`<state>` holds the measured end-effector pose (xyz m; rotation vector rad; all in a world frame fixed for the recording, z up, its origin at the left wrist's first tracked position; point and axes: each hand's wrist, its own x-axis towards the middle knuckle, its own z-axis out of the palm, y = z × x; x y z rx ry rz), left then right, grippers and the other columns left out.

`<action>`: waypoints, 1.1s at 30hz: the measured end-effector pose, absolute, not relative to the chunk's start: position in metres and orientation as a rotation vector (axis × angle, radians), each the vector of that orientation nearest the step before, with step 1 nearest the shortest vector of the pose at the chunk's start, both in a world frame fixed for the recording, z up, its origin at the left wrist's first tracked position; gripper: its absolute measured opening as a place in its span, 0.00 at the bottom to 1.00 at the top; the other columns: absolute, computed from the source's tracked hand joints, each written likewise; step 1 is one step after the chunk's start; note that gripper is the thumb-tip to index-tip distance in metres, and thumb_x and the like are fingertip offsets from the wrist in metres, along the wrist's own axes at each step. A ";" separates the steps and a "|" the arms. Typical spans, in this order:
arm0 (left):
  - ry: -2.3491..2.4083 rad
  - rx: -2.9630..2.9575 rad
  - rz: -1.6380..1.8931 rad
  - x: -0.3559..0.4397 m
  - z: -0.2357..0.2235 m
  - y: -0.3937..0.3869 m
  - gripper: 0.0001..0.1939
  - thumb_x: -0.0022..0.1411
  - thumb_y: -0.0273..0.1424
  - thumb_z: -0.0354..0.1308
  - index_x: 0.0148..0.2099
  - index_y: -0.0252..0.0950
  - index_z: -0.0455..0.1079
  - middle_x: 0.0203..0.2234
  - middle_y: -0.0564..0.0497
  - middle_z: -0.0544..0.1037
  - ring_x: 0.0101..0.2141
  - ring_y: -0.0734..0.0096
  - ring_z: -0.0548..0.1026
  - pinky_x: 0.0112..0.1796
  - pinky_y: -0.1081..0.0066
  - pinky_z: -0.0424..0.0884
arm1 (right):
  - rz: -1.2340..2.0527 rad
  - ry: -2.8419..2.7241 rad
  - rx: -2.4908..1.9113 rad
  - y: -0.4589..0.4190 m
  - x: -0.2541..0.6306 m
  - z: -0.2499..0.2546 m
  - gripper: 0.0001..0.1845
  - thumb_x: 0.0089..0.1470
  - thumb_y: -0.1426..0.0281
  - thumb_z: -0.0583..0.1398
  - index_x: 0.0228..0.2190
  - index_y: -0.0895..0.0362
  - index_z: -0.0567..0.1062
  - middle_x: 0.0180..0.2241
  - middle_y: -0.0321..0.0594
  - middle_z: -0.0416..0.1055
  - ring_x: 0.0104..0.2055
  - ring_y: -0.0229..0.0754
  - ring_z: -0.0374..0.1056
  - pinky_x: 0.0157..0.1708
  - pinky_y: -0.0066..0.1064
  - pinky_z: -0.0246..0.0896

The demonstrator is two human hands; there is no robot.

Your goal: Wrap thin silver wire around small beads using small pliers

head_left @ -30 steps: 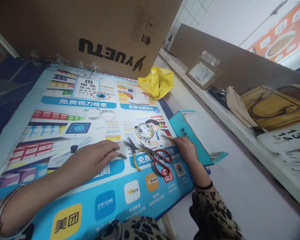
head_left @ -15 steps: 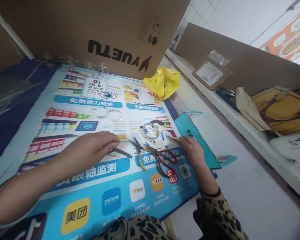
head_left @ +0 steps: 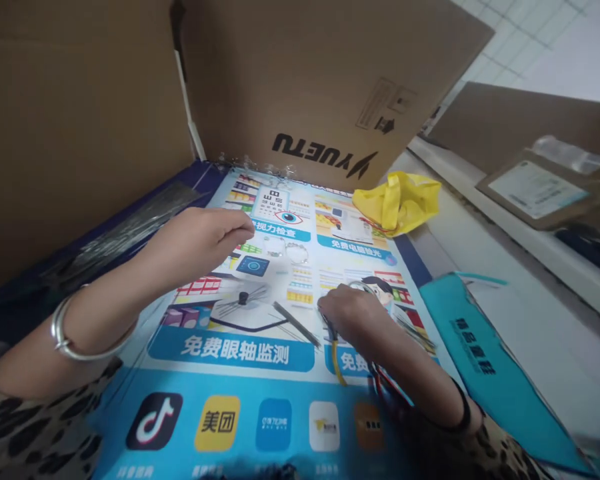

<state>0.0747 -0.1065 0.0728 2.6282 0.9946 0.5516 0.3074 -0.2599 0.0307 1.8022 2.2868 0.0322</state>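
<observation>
Right-hand grip (head_left: 353, 310), right of frame centre, partly covers yellow-handled pliers (head_left: 335, 363). Left-hand grip (head_left: 211, 233), left of centre, is curled. Whether either grasps anything, I cannot tell.

**My left hand (head_left: 217, 233) farther out, my right hand (head_left: 350, 312) nearer**

My left forearm (head_left: 140, 283) slants from the near left toward the far right, and its wrist is close to straight, carrying on the forearm's line. The fingers (head_left: 235, 221) of that hand are drawn together, pointing right, with the thumb tucked close beneath them; the back of the hand faces up. My right forearm (head_left: 427, 383) comes in from the near right and angles toward the far left. That hand is knuckles-up, its fingers curled downward and mostly hidden under it, so I can't tell how tightly they close. My two hands are well apart.
</observation>
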 end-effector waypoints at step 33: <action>0.755 2.783 -0.345 0.100 0.011 -0.114 0.10 0.53 0.30 0.49 0.33 0.35 0.71 0.31 0.44 0.76 0.29 0.62 0.72 0.27 0.69 0.61 | -0.555 2.181 1.883 -0.251 0.277 0.003 0.09 0.55 0.71 0.50 0.27 0.57 0.68 0.29 0.39 0.70 0.28 0.37 0.63 0.24 0.28 0.46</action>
